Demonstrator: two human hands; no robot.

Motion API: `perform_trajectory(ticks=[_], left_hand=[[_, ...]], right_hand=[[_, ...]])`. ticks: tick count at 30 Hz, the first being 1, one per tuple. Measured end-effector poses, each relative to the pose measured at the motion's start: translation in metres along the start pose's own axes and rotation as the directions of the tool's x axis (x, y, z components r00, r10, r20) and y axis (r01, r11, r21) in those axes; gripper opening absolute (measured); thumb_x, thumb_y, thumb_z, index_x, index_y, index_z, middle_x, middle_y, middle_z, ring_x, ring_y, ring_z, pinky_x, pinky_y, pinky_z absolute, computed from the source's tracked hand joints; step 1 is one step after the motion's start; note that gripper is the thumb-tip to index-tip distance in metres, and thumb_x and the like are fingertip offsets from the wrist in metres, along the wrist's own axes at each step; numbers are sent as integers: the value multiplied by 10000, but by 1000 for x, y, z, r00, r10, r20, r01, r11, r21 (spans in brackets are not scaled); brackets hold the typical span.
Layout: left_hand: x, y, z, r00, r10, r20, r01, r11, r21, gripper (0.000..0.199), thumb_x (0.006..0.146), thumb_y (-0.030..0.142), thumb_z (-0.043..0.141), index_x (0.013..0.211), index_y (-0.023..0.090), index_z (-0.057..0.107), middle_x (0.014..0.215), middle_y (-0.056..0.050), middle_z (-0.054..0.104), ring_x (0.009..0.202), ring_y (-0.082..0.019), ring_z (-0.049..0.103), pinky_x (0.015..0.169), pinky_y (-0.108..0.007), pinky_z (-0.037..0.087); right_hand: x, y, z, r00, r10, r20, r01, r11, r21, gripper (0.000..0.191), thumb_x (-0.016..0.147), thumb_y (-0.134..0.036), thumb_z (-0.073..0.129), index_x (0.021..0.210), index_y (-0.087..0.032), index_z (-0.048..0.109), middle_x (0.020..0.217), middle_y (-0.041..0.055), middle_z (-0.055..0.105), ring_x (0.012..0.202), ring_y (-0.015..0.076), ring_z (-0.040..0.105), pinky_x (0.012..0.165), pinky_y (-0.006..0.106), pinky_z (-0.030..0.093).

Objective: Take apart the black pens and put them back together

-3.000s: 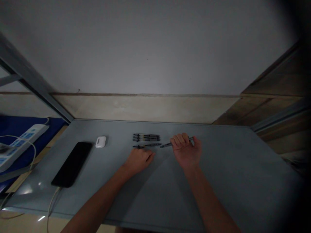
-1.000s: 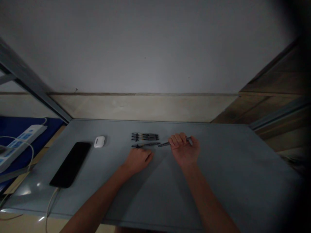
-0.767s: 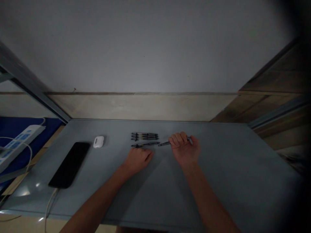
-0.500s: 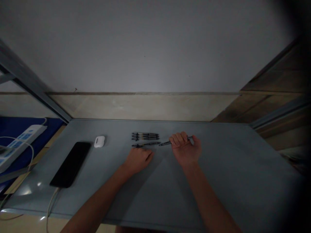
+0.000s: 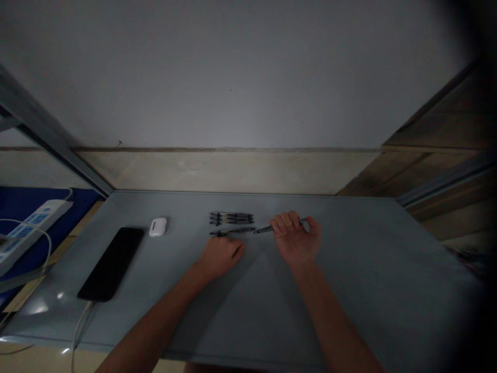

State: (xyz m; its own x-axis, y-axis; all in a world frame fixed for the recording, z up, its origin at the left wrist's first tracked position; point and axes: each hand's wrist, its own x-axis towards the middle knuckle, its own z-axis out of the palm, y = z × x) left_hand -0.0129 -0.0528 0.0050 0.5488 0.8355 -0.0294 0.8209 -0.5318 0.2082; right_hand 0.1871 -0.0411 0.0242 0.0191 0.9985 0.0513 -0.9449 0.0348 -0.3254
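Right hand (image 5: 297,238), right of centre: palm up, fingers curled around a dark pen (image 5: 263,229). Left hand (image 5: 222,255), lower centre: loosely closed, back upward, beside the lowest laid-out pen (image 5: 243,229); contact unclear. Both forearms slant upward, inward.

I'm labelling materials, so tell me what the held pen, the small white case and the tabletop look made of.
Pen: probably plastic, dark and slim; too dim to rule out metal.
White case: likely hard plastic, by its smooth, rounded, even white shell.
Tabletop: smooth, slightly glossy, with glints near the left front corner; painted metal or laminate, unclear which.
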Motion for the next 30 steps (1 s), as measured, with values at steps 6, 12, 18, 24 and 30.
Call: perform_trajectory(ticks=[6,12,18,24,30], left_hand=[[0,0,-1,1000,3,5,-3,1000,-11,456,961,395,269,878,191,668,832,-80,709,756,-206,670,699,-321,490],[-1,0,0,1000,3,5,-3,1000,-7,453,963,397,266,886,196,664,843,-80,709,762,-207,666,714,-330,490],[-1,0,1,1000,-3,3,3,1000,10,450,960,400,275,870,193,665,828,-80,706,757,-211,667,702,-324,491],[-1,1,-1,1000,-4,11,4,1000,9,441,960,393,282,880,192,667,832,-77,709,758,-202,669,706,-312,489],[-1,1,-1,1000,-6,3,6,1000,6,443,959,393,284,882,187,669,838,-81,707,765,-204,668,710,-317,489]], right_hand=[[0,2,0,1000,27,-1,-27,1000,-7,416,766,-389,539,630,-215,187,547,-47,260,489,119,331,484,287,385],[-1,1,-1,1000,5,-1,-5,1000,-24,415,815,-469,505,622,-216,237,542,-45,271,484,120,329,474,285,379],[-1,1,2,1000,-9,-10,9,1000,-13,455,827,-550,496,618,-220,263,538,-44,288,485,125,340,479,288,390],[0,5,-1,1000,9,25,-8,1000,-19,389,805,-368,534,616,-211,232,528,-50,256,470,112,313,470,269,363],[0,5,-2,1000,6,12,-6,1000,-2,390,810,-419,510,626,-213,234,545,-46,258,486,117,327,487,278,375]])
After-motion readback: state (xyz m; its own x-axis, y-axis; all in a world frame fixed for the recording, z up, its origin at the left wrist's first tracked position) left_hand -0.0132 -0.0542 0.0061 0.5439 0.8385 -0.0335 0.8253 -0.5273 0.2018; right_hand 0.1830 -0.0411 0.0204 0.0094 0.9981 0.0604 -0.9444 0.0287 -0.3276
